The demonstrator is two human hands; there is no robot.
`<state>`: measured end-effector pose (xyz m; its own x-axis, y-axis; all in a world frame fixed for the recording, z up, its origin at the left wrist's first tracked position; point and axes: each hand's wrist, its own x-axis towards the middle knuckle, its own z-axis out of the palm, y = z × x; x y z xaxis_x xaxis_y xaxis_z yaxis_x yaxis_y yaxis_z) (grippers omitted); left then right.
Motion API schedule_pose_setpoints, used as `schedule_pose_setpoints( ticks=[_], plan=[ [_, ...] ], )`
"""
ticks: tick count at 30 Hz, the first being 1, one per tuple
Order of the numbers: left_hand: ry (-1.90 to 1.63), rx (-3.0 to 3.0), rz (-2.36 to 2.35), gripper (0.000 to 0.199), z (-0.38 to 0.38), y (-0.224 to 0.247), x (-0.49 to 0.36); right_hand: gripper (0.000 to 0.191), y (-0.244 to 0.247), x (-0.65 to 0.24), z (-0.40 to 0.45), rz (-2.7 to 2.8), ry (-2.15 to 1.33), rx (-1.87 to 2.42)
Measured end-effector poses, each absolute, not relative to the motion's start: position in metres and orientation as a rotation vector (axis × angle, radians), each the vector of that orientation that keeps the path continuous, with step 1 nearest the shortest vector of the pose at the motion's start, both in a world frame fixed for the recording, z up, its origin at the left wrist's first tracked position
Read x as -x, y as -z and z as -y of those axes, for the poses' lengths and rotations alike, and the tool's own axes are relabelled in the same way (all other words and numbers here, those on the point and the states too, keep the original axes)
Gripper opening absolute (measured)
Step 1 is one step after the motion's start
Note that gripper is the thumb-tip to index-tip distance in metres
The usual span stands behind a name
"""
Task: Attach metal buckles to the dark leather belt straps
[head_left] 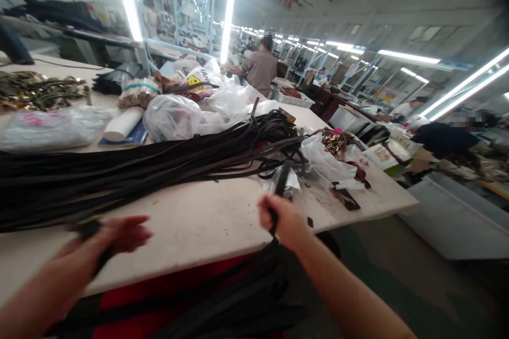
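Note:
My right hand [280, 220] is closed round a black strap [283, 177], whose end sticks up above the fist while the rest runs down toward the table's front edge. My left hand [115, 235], blurred, is over the front left of the table with its fingers stretched out; a dark item lies against its palm and thumb, too smeared to name. Behind both hands a long bundle of black straps [159, 161] lies across the table [191, 217]. More black straps [238, 296] hang or lie below the front edge, over something red [135, 288].
Plastic bags [175, 116], a white roll [123, 124] and gold-coloured metal parts [40, 90] lie behind the straps. Another clear bag [330, 164] is at the right. A grey bin [461, 217] stands beyond the table's right end. People [262, 66] are in the background.

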<state>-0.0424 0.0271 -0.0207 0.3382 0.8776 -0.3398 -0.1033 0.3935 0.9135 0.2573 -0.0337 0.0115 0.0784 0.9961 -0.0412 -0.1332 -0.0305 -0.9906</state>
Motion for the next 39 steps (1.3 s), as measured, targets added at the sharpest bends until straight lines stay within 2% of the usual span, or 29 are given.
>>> schedule_pose_setpoints(
  ticks=[3,6,9,11,13,19,22,24,28,30,34,39],
  plan=[
    [-0.571,-0.919,-0.952,0.053,-0.013,0.014,-0.017,0.043,0.023,-0.187,0.041,1.330,-1.631,1.186],
    [-0.506,-0.875,-0.910,0.049,-0.006,0.017,-0.059,0.035,0.037,-0.193,0.044,1.664,-1.666,1.149],
    [-0.609,-0.894,-0.917,0.046,-0.007,0.025,-0.063,0.030,0.044,-0.265,0.037,1.913,-1.220,1.575],
    [-0.585,-0.957,-0.987,0.055,-0.009,0.030,-0.057,0.022,0.054,-0.324,0.028,1.809,-0.780,1.965],
    [-0.522,-1.041,-1.062,0.061,-0.010,0.031,-0.056,0.024,0.069,-0.372,0.017,1.713,-0.550,2.131],
    [-0.404,-1.176,-1.040,0.054,-0.011,0.031,-0.064,0.016,0.105,-0.419,0.002,1.696,-0.445,2.151],
    [-0.393,-1.195,-1.064,0.055,-0.008,0.033,-0.060,0.012,0.103,-0.416,0.007,1.666,-0.431,2.064],
    [-0.414,-1.202,-1.084,0.050,-0.005,0.032,-0.056,0.015,0.094,-0.405,0.012,1.624,-0.439,1.990],
    [-0.498,-1.145,-1.016,0.042,0.002,0.028,-0.057,0.032,0.067,-0.350,0.021,1.561,-0.590,1.791],
    [-0.582,-1.030,-0.928,0.034,0.005,0.026,-0.060,0.037,0.051,-0.310,0.025,1.431,-0.889,1.551],
    [-0.689,-0.702,-0.739,0.022,0.013,0.025,-0.057,0.031,0.024,-0.240,0.032,0.849,-1.515,0.921],
    [-0.618,-0.351,-0.556,0.016,0.025,0.033,-0.037,0.034,0.018,-0.206,0.032,0.599,-1.672,0.748]
  ],
)
